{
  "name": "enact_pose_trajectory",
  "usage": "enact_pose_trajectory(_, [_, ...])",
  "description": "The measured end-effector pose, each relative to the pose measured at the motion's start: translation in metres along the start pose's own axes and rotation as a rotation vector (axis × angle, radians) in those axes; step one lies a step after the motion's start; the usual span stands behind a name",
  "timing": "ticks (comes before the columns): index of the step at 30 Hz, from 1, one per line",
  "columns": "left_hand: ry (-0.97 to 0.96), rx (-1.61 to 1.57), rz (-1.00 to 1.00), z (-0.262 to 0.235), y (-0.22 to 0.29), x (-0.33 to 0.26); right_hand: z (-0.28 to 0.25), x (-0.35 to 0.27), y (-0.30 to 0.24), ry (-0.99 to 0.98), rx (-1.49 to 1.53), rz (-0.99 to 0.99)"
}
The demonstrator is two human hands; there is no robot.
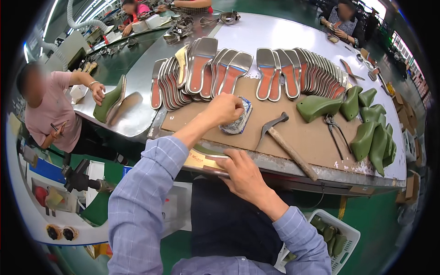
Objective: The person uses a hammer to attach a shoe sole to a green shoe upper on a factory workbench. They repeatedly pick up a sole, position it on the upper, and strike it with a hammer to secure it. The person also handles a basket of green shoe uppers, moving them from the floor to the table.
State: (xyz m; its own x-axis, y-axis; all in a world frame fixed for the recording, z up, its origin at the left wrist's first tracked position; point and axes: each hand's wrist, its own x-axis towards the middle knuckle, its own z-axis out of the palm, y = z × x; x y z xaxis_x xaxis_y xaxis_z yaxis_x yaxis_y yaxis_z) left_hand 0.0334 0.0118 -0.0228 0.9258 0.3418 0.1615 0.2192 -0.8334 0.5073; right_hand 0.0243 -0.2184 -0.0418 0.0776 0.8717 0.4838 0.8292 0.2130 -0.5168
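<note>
My left hand is over a small blue-edged box of tiny silvery pieces that look like tacks. Its fingers are curled together, and whatever they pinch is hidden. At the table's front edge, my right hand grips a green shoe last with a gold-coloured insole against it, lying sideways. A hammer with a wooden handle rests to the right of the box. Farther right lie dark pincers, handles toward me.
Two rows of reddish insoles with silvery edges, a left row and a right row, stand behind the box. Green lasts crowd the right side. A white basket of lasts is below. At left, a co-worker holds another last.
</note>
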Motion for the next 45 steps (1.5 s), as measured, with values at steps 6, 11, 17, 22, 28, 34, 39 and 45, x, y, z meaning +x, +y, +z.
enact_pose_trajectory(6, [0.171,-0.114,0.075,-0.010,0.006,-0.011,-0.001,0.002,-0.003,0.020,-0.008,-0.010])
enact_pose_trajectory(11, [0.118,-0.218,0.042,-0.045,0.075,-0.110,-0.015,-0.003,0.004,-0.028,0.226,0.125])
enact_pose_trajectory(17, [0.197,-0.109,0.102,-0.015,0.079,-0.153,-0.075,-0.077,0.063,0.015,-0.677,0.362])
enact_pose_trajectory(22, [0.044,-0.267,-0.049,-0.023,0.077,-0.156,-0.117,-0.087,0.066,-0.132,-0.453,0.599])
enact_pose_trajectory(28, [0.040,-0.190,0.049,-0.024,0.072,-0.158,-0.117,-0.090,-0.013,0.391,0.525,0.937])
enact_pose_trajectory(34, [0.021,-0.196,0.038,-0.024,0.070,-0.157,-0.119,-0.102,-0.041,0.242,0.278,0.659])
enact_pose_trajectory(39, [0.036,-0.186,0.039,-0.024,0.072,-0.159,-0.131,-0.085,-0.063,0.203,0.169,0.405])
enact_pose_trajectory(45, [0.103,-0.153,0.117,-0.018,0.068,-0.164,-0.140,-0.071,-0.081,0.215,0.180,0.211])
